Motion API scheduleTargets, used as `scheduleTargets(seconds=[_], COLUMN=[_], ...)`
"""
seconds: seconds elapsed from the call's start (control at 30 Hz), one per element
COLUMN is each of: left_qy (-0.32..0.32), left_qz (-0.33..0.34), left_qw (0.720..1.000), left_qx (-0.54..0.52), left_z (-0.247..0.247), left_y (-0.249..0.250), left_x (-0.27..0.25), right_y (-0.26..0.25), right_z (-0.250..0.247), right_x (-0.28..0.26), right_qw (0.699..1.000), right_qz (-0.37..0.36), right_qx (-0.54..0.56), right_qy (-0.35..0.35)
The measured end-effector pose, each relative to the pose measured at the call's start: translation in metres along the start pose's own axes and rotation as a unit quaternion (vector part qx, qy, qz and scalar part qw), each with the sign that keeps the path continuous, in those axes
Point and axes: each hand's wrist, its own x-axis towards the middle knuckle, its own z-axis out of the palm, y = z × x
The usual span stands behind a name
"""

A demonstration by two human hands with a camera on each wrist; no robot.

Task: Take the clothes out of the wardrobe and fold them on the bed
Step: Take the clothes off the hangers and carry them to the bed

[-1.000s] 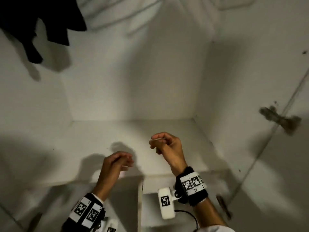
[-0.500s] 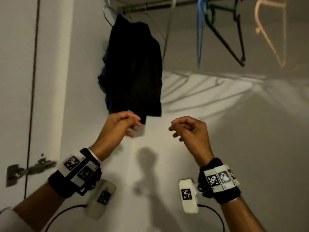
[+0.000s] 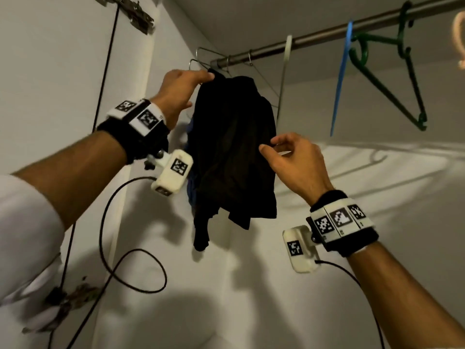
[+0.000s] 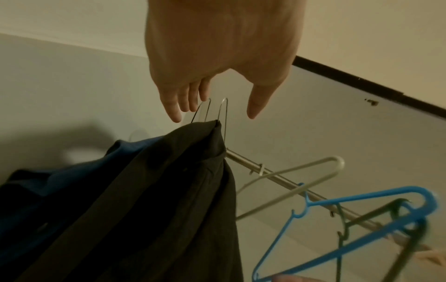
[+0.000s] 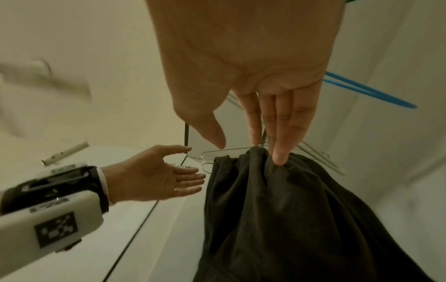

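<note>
A black garment [image 3: 234, 147] hangs on a wire hanger [image 3: 201, 59] from the wardrobe rail [image 3: 327, 28]. The left hand [image 3: 178, 91] reaches its top, grip loose, fingers straight. The right hand [image 3: 292, 157] hovers at its edge, grip relaxed, holding nothing.

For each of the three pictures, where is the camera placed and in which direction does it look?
Head: on the head, tilted up into the wardrobe at the black garment on the rail; both forearms, left hand and right hand show.
Left wrist: along the open left hand toward the wire hanger hooks.
Right wrist: along the right hand, fingers touching the garment; the left hand also shows.
Shared: all three see the garment and the blue hanger.
</note>
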Motion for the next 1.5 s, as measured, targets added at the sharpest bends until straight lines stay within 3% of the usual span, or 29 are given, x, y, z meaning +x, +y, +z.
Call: scheduleTargets(seconds=[0.1,0.27,0.4,0.53,0.73,0.83,1.0,1.1,1.2,1.5], left_qy=[-0.019,0.053,0.061,0.043,-0.029,-0.084,-0.179,-0.181,-0.135,-0.068], left_qz=[0.024,0.138,0.160,0.186,0.096,0.045,0.061,0.067,0.098,0.093], left_qw=[0.999,0.982,0.983,0.978,0.976,0.980,0.977,0.980,0.986,0.992], left_qx=[0.042,0.116,0.060,-0.090,-0.195,-0.175,-0.094,-0.046,0.014,-0.057], left_z=[0.013,0.030,0.038,0.047,0.055,0.053,0.056,0.062,0.061,0.050], left_y=[0.002,-0.001,0.014,0.021,0.004,-0.001,0.012,0.009,-0.003,-0.019], left_x=[0.019,0.046,0.062,0.070,0.078,0.079,0.078,0.077,0.079,0.088], right_y=[-0.004,-0.005,0.000,0.006,0.012,0.009,0.016,0.018,0.009,-0.011], right_z=[0.011,0.032,0.044,0.050,0.053,0.053,0.056,0.061,0.066,0.083], right_x=[0.024,0.053,0.067,0.061,0.040,0.029,0.012,-0.002,-0.016,-0.037], right_qw=[0.999,0.995,0.994,0.997,1.000,1.000,0.999,0.999,0.999,0.993], right_qz=[0.023,0.057,0.069,0.037,0.013,-0.007,-0.014,-0.022,-0.047,-0.099], right_qx=[-0.042,-0.076,-0.080,-0.068,-0.013,-0.027,-0.030,-0.012,-0.001,0.053], right_qy=[-0.025,-0.022,-0.012,0.022,0.014,0.013,0.015,0.026,0.021,0.025])
